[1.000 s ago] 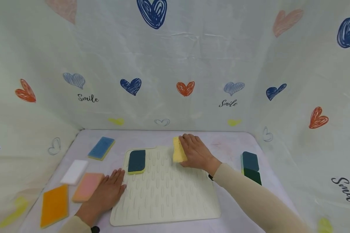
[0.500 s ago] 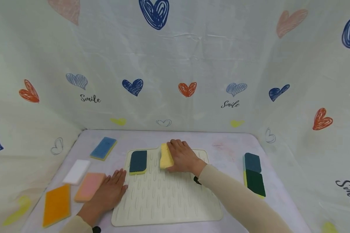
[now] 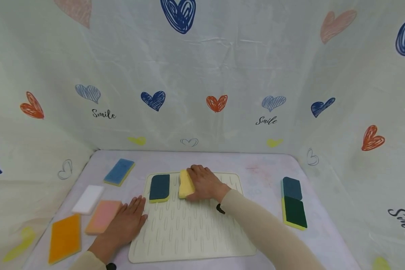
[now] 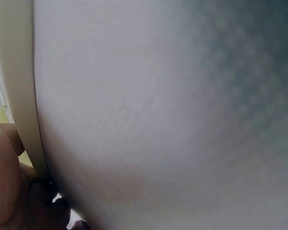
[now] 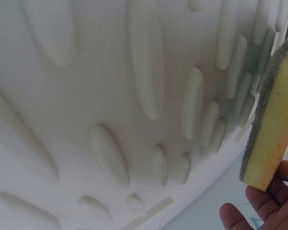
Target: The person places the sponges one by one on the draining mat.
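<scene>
My right hand [image 3: 205, 183] grips a yellow sponge [image 3: 185, 184] over the back middle of a cream ribbed mat [image 3: 189, 240]. In the right wrist view the sponge [image 5: 273, 129] shows a grey scouring layer facing the mat; whether it touches is hard to tell. To its left, a dark blue-green scouring sponge [image 3: 159, 187] with a yellow base lies on the mat, a small gap between them. My left hand [image 3: 125, 223] lies with straight fingers at the mat's left edge, beside a pink sponge [image 3: 104, 215]. The left wrist view is mostly blurred surface.
Left of the mat lie a blue sponge [image 3: 119, 171], a white sponge [image 3: 88, 199] and an orange sponge [image 3: 65, 239]. Near the table's right edge are a teal sponge [image 3: 291, 188] and a dark green sponge [image 3: 295, 212], end to end. A heart-printed curtain [image 3: 189, 67] surrounds the table.
My right hand has carried the yellow sponge leftward and slightly nearer over the mat, closer to the dark sponge. My left hand stays where it was.
</scene>
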### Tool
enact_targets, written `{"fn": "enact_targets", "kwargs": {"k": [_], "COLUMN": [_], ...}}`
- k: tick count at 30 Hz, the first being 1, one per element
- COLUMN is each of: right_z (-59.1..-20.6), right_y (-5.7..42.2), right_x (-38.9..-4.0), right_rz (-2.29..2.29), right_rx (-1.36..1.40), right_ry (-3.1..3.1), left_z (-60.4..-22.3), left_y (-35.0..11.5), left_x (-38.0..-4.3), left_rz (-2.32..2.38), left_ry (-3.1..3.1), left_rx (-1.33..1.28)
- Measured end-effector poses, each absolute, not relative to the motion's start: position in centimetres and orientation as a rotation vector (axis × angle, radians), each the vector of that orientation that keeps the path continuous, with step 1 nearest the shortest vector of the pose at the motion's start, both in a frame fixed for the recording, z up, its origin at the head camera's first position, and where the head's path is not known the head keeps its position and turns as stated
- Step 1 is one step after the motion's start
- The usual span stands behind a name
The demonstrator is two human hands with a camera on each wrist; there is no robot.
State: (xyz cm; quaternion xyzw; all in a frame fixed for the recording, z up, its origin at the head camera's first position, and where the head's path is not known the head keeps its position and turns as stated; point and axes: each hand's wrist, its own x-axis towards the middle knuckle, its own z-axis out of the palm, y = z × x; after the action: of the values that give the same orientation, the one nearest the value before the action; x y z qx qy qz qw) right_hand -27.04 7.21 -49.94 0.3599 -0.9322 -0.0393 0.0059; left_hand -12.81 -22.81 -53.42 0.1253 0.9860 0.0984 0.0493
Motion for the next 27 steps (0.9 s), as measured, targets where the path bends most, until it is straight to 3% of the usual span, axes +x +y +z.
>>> {"fn": "enact_targets", "kwargs": {"k": [27], "right_z": [-50.42], "right_y": [6.18], "right_x": [-27.20], "right_rz": [-0.118], "right_rx": [1.130], "right_ry": [-3.022], "left_z": [-52.61], "left_y": [-22.61], "left_x": [-12.43], "left_rz": [0.330], "left_ry": [3.021], "left_rx": [0.394]}}
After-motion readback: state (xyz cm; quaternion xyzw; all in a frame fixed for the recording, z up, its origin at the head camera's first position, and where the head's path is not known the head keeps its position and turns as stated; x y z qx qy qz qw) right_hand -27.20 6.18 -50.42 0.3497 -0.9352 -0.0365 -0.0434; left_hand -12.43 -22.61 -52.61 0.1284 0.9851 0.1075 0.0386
